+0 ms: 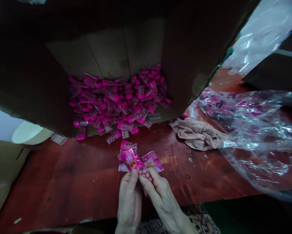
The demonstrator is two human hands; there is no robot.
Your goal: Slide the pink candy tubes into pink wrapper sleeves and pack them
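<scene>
My left hand [131, 191] pinches the lower edge of a shiny pink printed packet [130, 159] above the front of the table. Beside it, my right hand [158, 191] has its fingers closed round a small clear container of pink balls [146, 174]. The two hands nearly touch, and the packet meets the container between them. Just behind lies a pink-capped container of balls [128, 145]. A flat pink printed packet [154, 160] rests on the table behind my right fingers.
A large cardboard box [107, 58] lies open towards me, with several pink-capped containers [121, 100] spilling from it. A crumpled cloth [199, 133] and a clear plastic bag [258, 130] with pink packets are on the right. A pale round dish [30, 132] stands left on the red table [75, 182].
</scene>
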